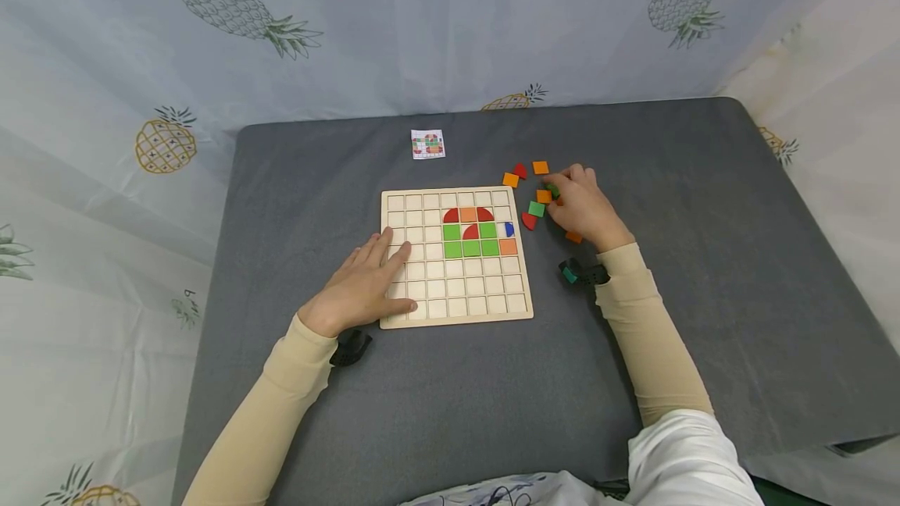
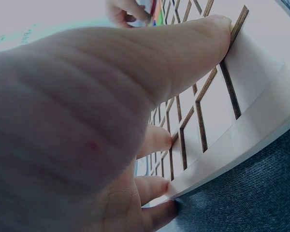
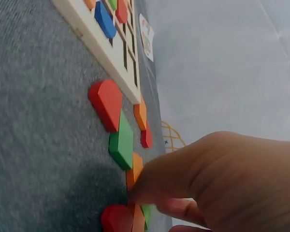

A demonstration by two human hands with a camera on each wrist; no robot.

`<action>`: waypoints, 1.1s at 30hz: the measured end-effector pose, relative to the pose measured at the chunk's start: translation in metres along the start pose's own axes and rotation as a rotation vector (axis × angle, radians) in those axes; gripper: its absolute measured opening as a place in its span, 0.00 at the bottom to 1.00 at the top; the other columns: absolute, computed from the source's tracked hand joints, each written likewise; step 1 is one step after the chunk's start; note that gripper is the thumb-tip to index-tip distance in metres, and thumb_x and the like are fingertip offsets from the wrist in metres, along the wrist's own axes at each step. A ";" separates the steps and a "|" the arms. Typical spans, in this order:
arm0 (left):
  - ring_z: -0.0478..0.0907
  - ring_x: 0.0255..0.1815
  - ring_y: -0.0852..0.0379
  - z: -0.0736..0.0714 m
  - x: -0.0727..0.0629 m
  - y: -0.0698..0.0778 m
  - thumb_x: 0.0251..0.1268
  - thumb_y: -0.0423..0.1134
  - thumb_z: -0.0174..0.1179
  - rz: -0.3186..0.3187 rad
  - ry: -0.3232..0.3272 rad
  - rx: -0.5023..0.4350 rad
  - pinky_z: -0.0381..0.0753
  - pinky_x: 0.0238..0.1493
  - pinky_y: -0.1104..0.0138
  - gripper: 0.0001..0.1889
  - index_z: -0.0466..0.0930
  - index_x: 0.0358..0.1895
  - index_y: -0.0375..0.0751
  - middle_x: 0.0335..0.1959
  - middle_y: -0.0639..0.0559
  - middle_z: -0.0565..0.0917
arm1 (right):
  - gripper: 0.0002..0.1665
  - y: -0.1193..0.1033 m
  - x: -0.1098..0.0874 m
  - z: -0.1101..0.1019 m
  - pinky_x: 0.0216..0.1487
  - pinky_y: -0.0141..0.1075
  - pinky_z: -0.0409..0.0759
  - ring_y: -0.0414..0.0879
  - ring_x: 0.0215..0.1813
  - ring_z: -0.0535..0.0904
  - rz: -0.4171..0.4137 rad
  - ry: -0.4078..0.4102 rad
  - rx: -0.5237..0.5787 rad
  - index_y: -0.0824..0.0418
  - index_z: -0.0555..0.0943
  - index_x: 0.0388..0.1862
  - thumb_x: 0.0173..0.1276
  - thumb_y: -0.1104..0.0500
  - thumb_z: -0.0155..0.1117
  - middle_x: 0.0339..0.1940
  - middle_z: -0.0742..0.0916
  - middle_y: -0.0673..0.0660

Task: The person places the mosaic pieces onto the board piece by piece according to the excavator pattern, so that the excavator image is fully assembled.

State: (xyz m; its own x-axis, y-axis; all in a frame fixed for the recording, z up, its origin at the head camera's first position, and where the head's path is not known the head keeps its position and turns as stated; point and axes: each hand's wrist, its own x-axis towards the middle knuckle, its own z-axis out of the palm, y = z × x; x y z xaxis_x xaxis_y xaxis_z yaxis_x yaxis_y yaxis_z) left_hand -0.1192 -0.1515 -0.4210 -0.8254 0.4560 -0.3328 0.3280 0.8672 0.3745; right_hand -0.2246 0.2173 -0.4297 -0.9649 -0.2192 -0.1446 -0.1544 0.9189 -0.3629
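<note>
My left hand [image 1: 362,279] rests spread on the left edge of a wooden grid board [image 1: 457,324]. In the left wrist view its thumb [image 2: 193,53] lies over the board's squares. Red rounded pieces, orange squares, green squares [image 1: 471,248] and a blue rounded piece [image 1: 509,229] sit in the grid. At the board's right my right hand [image 1: 583,205] reaches over loose pieces, thumb and forefinger apart around a green piece [image 1: 553,190]. The right thumb appears to touch an orange piece [image 3: 134,170] in the right wrist view. Other fingers partly hide these pieces.
A small printed pattern card [image 1: 428,144] lies behind the board. Loose orange [image 1: 540,167], red [image 1: 529,221] and green [image 1: 537,209] pieces are scattered beside the board's right edge. Grey cloth [image 1: 738,256] covers the table, and a pineapple-print curtain [image 1: 450,30] hangs behind it.
</note>
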 end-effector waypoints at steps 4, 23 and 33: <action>0.42 0.85 0.34 0.001 0.000 0.000 0.64 0.57 0.67 -0.001 0.002 0.003 0.49 0.81 0.41 0.49 0.52 0.81 0.40 0.84 0.33 0.42 | 0.31 0.003 0.000 0.000 0.58 0.56 0.73 0.63 0.62 0.62 0.007 0.000 -0.019 0.65 0.69 0.73 0.71 0.67 0.52 0.75 0.68 0.67; 0.42 0.85 0.34 0.000 0.001 0.001 0.64 0.57 0.67 -0.003 0.006 0.011 0.49 0.81 0.41 0.50 0.52 0.81 0.39 0.84 0.33 0.42 | 0.27 0.006 0.000 -0.003 0.54 0.61 0.77 0.63 0.64 0.69 0.106 0.000 -0.029 0.62 0.73 0.72 0.75 0.59 0.56 0.68 0.73 0.69; 0.42 0.85 0.35 0.001 0.001 0.001 0.64 0.57 0.67 -0.005 0.002 0.004 0.48 0.81 0.41 0.50 0.52 0.81 0.40 0.84 0.33 0.42 | 0.29 0.006 -0.002 -0.006 0.63 0.62 0.70 0.66 0.65 0.66 0.089 -0.028 -0.063 0.62 0.71 0.73 0.75 0.58 0.57 0.70 0.72 0.69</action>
State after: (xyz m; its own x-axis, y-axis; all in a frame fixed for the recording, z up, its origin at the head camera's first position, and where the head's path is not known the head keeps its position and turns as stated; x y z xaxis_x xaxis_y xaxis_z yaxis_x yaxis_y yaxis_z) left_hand -0.1194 -0.1504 -0.4215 -0.8281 0.4511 -0.3327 0.3255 0.8703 0.3697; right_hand -0.2253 0.2250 -0.4263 -0.9692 -0.1442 -0.1997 -0.0824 0.9539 -0.2887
